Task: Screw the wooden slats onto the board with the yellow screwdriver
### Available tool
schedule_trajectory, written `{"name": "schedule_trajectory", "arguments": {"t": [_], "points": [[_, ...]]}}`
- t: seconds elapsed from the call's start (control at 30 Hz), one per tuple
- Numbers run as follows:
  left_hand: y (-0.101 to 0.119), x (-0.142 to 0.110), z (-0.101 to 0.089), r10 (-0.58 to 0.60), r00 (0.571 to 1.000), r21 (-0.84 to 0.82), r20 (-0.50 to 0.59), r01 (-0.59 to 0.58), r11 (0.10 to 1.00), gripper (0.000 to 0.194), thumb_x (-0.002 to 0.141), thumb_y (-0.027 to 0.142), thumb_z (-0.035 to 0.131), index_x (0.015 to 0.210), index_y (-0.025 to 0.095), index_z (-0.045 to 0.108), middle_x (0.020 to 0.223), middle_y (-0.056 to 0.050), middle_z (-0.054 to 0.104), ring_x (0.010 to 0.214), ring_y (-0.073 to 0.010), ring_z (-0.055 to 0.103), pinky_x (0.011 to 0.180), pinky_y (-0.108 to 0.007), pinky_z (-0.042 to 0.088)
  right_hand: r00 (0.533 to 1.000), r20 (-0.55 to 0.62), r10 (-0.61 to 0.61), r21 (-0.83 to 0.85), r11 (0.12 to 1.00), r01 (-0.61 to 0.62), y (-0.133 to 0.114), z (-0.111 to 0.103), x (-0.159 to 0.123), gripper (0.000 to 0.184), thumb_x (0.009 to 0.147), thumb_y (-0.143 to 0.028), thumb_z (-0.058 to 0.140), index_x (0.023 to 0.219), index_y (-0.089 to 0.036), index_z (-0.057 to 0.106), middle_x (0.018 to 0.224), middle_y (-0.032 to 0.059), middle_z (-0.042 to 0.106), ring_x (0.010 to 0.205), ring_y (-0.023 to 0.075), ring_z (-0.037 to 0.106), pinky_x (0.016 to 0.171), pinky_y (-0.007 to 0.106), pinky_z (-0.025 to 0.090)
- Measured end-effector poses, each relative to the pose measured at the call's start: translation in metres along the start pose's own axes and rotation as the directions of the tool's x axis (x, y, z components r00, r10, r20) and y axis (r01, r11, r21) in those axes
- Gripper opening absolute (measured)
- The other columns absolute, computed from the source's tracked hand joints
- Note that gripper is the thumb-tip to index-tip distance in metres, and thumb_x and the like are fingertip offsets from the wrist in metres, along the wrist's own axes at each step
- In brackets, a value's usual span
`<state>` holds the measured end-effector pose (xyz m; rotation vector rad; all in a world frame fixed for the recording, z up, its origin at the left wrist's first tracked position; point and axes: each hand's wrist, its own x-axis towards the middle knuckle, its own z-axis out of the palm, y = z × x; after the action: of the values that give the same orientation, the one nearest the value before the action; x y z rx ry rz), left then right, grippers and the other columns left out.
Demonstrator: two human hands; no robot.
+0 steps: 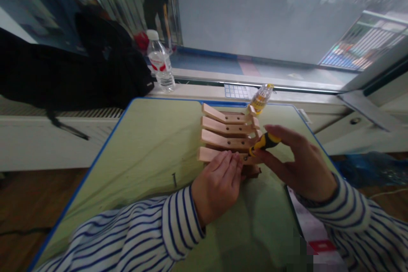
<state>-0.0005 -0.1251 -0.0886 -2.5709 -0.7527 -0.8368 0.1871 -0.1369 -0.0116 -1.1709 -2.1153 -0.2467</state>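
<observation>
On the light green table stands a small wooden frame (pixel 219 137) made of several bent pale slats with dark holes or screw heads in them. My left hand (pixel 219 180) presses its closed fingers on the nearest slat and steadies it; whether it grips the wood underneath is hidden. My right hand (pixel 301 163) pinches a short yellow and black screwdriver (pixel 267 141) between thumb and fingers. The screwdriver leans down to the left, its tip close to a screw (pixel 245 158) at the right part of the nearest slat. A loose screw (pixel 174 179) is on the table left of my left hand.
The green table (pixel 153 136) has a blue edge. Behind the frame is a clear container with a yellow cap (pixel 262 98). A water bottle (pixel 161 61) and a black bag (pixel 105 63) are by the window. A flat pinkish-white item (pixel 307 216) lies beneath my right forearm.
</observation>
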Motion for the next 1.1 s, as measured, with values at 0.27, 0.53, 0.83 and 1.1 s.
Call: {"name": "schedule_trajectory", "arguments": {"t": [0.27, 0.53, 0.83, 1.1], "points": [[0.0001, 0.0019, 0.0014, 0.02, 1.0, 0.018, -0.009, -0.019, 1.0, 0.028, 0.088, 0.019, 0.048, 0.107, 0.003, 0.061, 0.109, -0.016, 0.064, 0.1, -0.0238, 0.062, 0.09, -0.038, 0.049, 0.996, 0.082, 0.033, 0.192, 0.98, -0.048, -0.0006, -0.0006, -0.0023, 0.061, 0.075, -0.01, 0.061, 0.13, -0.018, 0.034, 0.108, 0.0099, 0.062, 0.094, 0.0212, 0.062, 0.083, 0.04, 0.05], [0.0011, 0.0045, 0.0011, 0.016, 1.0, 0.006, 0.0, -0.016, 1.0, 0.027, 0.089, 0.018, 0.047, 0.106, 0.003, 0.062, 0.108, -0.015, 0.065, 0.099, -0.0236, 0.062, 0.091, -0.037, 0.049, 0.998, 0.055, 0.037, 0.158, 0.986, -0.046, 0.0018, -0.0012, -0.0046, 0.06, 0.075, -0.011, 0.063, 0.128, -0.019, 0.036, 0.103, 0.0085, 0.064, 0.09, 0.0217, 0.063, 0.079, 0.041, 0.053], [0.0015, 0.0034, 0.0008, 0.011, 1.0, 0.019, -0.011, -0.011, 1.0, 0.028, 0.089, 0.02, 0.047, 0.106, 0.004, 0.061, 0.109, -0.015, 0.065, 0.1, -0.0238, 0.062, 0.09, -0.038, 0.048, 0.999, -0.045, 0.013, 0.047, 0.999, -0.011, 0.002, 0.003, -0.0043, 0.062, 0.075, -0.017, 0.066, 0.13, -0.021, 0.038, 0.103, 0.0073, 0.062, 0.087, 0.0199, 0.062, 0.073, 0.034, 0.054], [0.0006, 0.0022, 0.0007, 0.01, 1.0, 0.009, -0.001, -0.01, 1.0, 0.029, 0.089, 0.02, 0.047, 0.108, 0.003, 0.06, 0.11, -0.016, 0.064, 0.101, -0.0243, 0.061, 0.091, -0.038, 0.048, 0.998, 0.057, -0.036, 0.122, 0.992, 0.029, 0.0017, -0.002, 0.001, 0.058, 0.075, -0.015, 0.065, 0.127, -0.021, 0.039, 0.096, 0.0071, 0.065, 0.086, 0.0213, 0.062, 0.076, 0.04, 0.052]]}}
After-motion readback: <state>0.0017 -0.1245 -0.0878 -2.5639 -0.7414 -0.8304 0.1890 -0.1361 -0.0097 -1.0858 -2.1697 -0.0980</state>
